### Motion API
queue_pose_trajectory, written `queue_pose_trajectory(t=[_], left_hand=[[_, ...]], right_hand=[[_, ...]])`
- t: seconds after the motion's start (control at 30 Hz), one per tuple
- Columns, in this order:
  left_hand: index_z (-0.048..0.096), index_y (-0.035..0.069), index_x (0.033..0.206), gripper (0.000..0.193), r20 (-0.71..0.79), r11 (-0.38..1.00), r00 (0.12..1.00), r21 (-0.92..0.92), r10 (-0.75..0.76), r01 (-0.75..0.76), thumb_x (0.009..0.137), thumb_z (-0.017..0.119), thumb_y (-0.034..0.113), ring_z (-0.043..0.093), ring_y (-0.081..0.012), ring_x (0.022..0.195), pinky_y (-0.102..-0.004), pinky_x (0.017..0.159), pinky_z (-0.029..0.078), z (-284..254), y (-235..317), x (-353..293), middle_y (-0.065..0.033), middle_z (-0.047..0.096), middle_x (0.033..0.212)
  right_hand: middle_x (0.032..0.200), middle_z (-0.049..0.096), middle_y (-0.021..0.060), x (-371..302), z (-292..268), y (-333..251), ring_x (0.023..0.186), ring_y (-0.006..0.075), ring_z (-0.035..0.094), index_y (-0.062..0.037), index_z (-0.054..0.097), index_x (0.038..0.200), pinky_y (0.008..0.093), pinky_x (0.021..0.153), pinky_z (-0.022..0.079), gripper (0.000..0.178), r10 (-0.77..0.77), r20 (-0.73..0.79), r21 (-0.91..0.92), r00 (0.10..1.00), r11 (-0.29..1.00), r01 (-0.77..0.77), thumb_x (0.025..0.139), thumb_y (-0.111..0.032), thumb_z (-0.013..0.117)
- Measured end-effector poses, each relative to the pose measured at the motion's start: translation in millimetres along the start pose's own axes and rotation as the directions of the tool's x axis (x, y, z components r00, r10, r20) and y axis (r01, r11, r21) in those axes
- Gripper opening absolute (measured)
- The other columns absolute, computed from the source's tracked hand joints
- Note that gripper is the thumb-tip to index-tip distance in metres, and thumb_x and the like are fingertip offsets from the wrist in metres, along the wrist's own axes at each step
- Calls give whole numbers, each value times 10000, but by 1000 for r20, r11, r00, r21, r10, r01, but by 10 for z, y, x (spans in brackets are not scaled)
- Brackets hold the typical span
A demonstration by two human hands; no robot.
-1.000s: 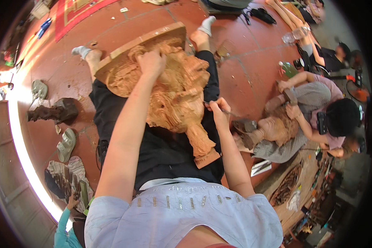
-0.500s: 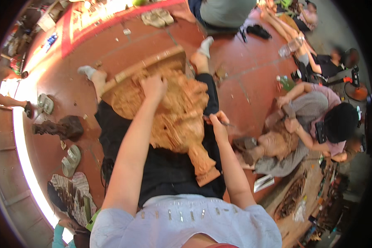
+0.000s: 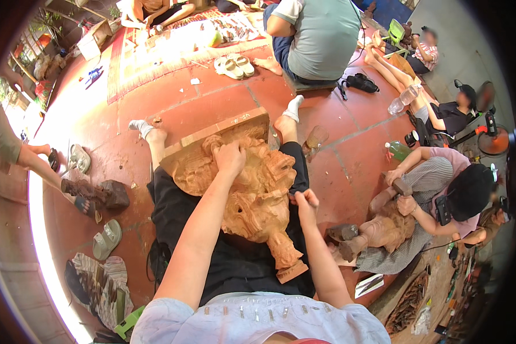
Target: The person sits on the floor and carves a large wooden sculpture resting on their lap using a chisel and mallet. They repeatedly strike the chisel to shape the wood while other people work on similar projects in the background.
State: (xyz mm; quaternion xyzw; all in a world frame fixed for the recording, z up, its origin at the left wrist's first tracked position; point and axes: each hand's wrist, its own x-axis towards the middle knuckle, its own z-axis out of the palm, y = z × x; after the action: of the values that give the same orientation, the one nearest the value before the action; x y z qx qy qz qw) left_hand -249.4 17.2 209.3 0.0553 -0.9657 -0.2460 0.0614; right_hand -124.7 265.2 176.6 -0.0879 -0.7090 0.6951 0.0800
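A pale orange-brown wood carving [image 3: 262, 215] lies tilted across my lap and between my legs. Its flat, broad base faces away from me, and a narrower end points toward my body at the right. My left hand [image 3: 231, 159] is closed on the upper part of the carving, fingers curled down on its surface. Beside the carving's right edge, my right hand [image 3: 307, 203] is closed around a thin dark carving tool [image 3: 293, 197]. The tool's tip is too small to make out against the wood.
At the right, a seated person [image 3: 470, 192] works a darker wood carving [image 3: 393, 226] with a mallet [image 3: 402, 187]. A dark carved piece [image 3: 113, 195], sandals [image 3: 106, 239] and a cloth roll of tools [image 3: 106, 281] lie on the left. Another person [image 3: 321, 43] sits ahead.
My view has tilted up, so the scene sits lower and more of the far floor shows. A walking person's leg has come in at the left. Both hands keep their holds.
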Motion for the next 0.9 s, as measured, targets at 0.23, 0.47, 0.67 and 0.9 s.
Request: queue_pose_trajectory(t=[0.23,0.47,0.67,0.9], left_hand=[[658,52,894,246,1,999,1000,38,-1,1,846,531,257,618,-330,862,-448,873,368,-64,7,0,-175,674,822],[658,59,896,247,-8,998,1000,58,10,-10,855,528,265,626,-325,850,-453,859,373,-30,12,-7,-170,675,818],[662,73,901,239,-42,999,999,51,22,-20,853,524,263,635,-329,831,-467,841,378,-5,-59,-3,-167,677,813],[651,72,881,232,-5,999,1000,41,18,-18,856,537,273,617,-314,863,-448,854,369,-27,27,12,-163,669,812]], right_hand=[[706,641,66,-229,-124,-91,617,113,626,-59,484,695,249,574,509,220,183,25,121,983,975,-185,891,-69,585],[716,630,73,-224,-19,3,636,126,625,-62,474,695,261,583,515,222,132,-38,200,990,972,-122,887,-62,586],[712,623,66,-177,-73,-116,711,164,668,-79,470,691,308,597,546,229,306,-2,221,952,929,-298,890,-58,581],[678,577,34,-199,-144,226,689,159,652,-75,479,725,311,620,548,199,202,-23,240,979,952,-191,889,-65,590]])
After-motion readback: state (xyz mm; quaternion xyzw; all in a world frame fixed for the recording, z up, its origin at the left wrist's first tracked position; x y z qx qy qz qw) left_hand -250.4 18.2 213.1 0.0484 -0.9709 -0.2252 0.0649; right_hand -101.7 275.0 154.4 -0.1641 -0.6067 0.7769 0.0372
